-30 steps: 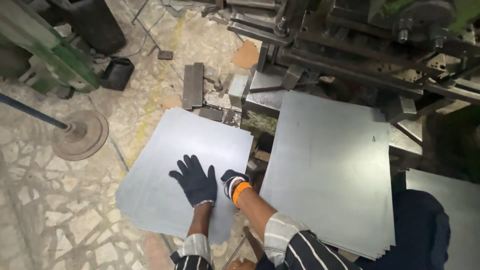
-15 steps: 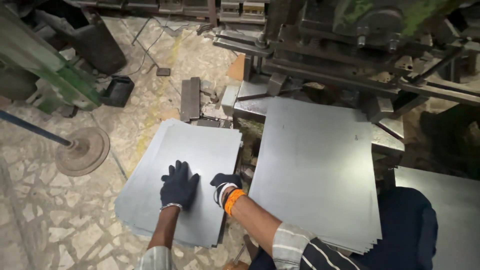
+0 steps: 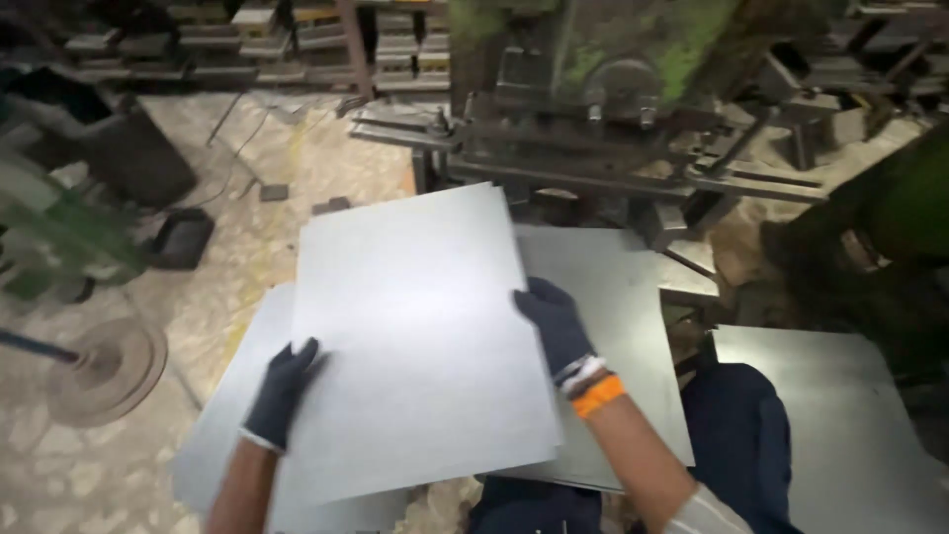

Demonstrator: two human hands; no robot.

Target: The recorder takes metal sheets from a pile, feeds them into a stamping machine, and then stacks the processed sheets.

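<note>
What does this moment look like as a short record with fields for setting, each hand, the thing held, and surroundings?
Setting: workshop floor in front of a heavy green machine
Left hand: dark glove, grip on the left edge of the lifted sheet
Right hand: dark glove with orange cuff, grip on the right edge
Held thing: flat grey metal sheet, raised clear of the stacks
Below left: stack of sheets on the floor
Below right: second stack by the machine
Far right: another sheet pile
Floor left: round metal base
</note>
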